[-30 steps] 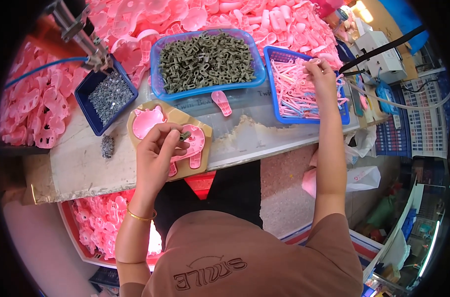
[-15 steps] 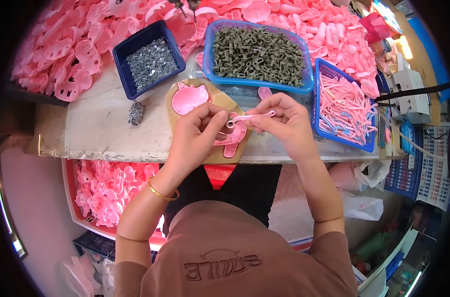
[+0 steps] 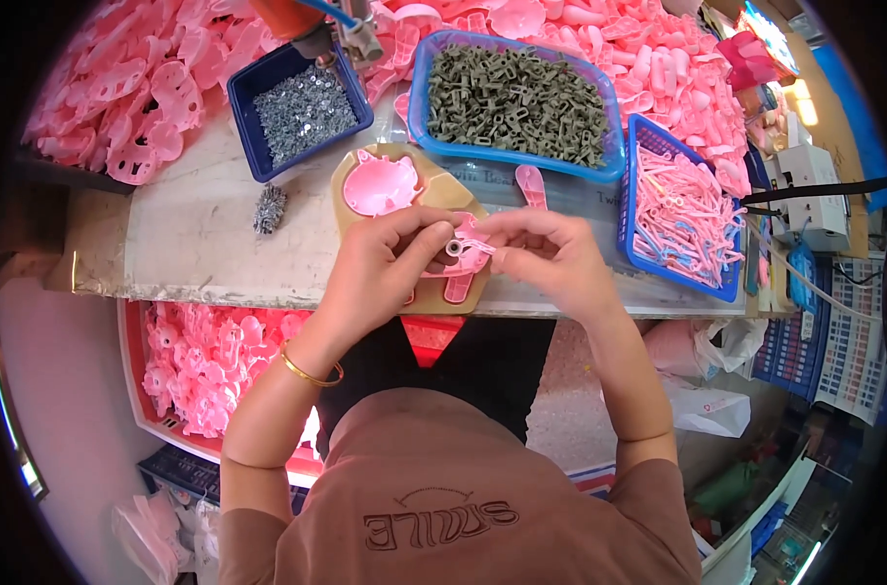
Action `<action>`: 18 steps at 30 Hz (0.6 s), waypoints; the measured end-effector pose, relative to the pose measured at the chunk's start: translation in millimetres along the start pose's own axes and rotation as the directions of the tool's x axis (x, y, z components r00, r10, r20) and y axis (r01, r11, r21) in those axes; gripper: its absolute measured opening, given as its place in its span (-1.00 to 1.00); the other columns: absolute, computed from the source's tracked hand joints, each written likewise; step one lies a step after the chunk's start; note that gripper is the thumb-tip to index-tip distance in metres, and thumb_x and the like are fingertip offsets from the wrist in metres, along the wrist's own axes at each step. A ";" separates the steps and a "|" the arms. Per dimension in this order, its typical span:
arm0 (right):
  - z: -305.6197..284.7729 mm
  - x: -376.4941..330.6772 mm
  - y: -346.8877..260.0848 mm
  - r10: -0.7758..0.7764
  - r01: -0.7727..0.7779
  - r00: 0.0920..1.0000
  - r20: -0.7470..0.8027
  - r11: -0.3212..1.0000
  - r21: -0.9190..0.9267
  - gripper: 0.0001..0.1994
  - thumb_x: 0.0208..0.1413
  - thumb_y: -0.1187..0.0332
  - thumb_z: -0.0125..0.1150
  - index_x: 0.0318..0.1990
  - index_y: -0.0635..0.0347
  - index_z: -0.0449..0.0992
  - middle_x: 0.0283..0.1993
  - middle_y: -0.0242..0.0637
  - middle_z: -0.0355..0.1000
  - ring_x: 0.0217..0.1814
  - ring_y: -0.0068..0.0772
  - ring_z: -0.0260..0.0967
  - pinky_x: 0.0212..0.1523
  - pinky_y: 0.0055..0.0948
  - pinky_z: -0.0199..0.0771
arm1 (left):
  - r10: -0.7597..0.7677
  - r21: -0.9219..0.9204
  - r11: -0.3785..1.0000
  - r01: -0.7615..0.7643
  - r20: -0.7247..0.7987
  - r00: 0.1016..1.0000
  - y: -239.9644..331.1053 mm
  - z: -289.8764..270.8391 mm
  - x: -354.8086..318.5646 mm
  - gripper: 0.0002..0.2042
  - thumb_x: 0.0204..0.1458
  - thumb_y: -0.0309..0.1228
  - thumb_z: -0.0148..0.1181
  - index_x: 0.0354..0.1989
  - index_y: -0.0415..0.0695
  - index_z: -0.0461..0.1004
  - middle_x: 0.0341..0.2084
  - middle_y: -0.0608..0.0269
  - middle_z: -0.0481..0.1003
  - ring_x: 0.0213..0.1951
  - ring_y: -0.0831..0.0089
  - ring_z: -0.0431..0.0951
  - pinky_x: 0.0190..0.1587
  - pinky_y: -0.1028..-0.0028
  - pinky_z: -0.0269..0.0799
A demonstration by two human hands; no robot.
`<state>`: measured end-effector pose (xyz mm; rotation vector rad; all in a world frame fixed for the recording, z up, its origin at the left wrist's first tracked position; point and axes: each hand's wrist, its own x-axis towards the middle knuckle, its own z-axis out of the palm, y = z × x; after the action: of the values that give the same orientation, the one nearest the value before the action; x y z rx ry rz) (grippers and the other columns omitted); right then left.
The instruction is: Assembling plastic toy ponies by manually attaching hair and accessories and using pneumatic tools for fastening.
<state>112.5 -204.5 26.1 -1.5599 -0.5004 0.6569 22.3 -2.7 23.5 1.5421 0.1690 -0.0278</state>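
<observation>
My left hand (image 3: 390,255) and my right hand (image 3: 552,255) meet above a tan board-like holder (image 3: 350,222). Between their fingertips is a thin pink plastic strip (image 3: 476,247) with a small ring at its left end. My left thumb and forefinger pinch beside the ring, which has a dark centre. The right fingers grip the other end and cover most of it. Under the hands, a pink plastic part (image 3: 460,285) with a leg-like tab lies in the holder, partly hidden. A rounded pink shell (image 3: 381,185) rests in the holder's upper left.
A blue tray of small metal pieces (image 3: 305,119), a tub of dark green plastic clips (image 3: 516,102) and a blue basket of pink strips (image 3: 682,214) stand around. A hanging power tool (image 3: 307,29) is above the tray. Pink parts (image 3: 136,78) are piled behind.
Both hands have stayed together over the holder. My right fingers have moved left along the strip toward the ring, covering its far end. The hanging tool now shows lower at the top.
</observation>
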 end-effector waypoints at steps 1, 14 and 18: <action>1.8 -0.5 -4.5 -0.047 0.060 0.996 0.079 0.983 -0.171 -0.79 0.10 0.50 0.33 -0.09 0.25 0.61 -0.30 -0.39 0.55 -0.34 -0.65 0.46 -0.33 -0.55 0.45 | -0.002 0.062 0.998 0.000 0.030 1.000 2.5 -2.5 -0.1 -0.74 0.29 -0.41 0.09 0.00 -0.35 0.53 -0.29 0.24 0.60 -0.29 0.60 0.59 -0.22 0.55 0.56; 37.9 31.4 6.1 -0.559 0.572 0.767 0.315 0.372 -0.731 -0.79 -0.15 0.38 0.44 -0.29 0.11 0.65 -0.37 -0.38 0.39 -0.33 -0.27 0.35 -0.34 -0.36 0.37 | 0.190 0.461 0.885 -0.060 -0.241 0.952 -5.9 -45.4 -14.0 -0.75 0.33 -0.38 0.03 -0.03 -0.26 0.57 -0.31 0.29 0.62 -0.37 0.66 0.52 -0.33 0.60 0.46; 48.9 38.5 18.4 -0.515 0.559 0.793 0.326 0.402 -0.726 -0.81 -0.14 0.35 0.42 -0.30 0.09 0.65 -0.35 -0.39 0.37 -0.25 -0.29 0.34 -0.24 -0.30 0.35 | 0.417 0.598 0.783 -0.173 -0.297 0.859 -11.3 -50.8 -21.7 -0.82 0.24 -0.38 0.15 -0.15 -0.20 0.61 -0.36 0.11 0.62 -0.37 0.30 0.61 -0.31 0.43 0.47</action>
<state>106.9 -144.4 2.0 -2.0418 -1.4359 -0.1140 -5.2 45.6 14.0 2.1356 0.2631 0.5671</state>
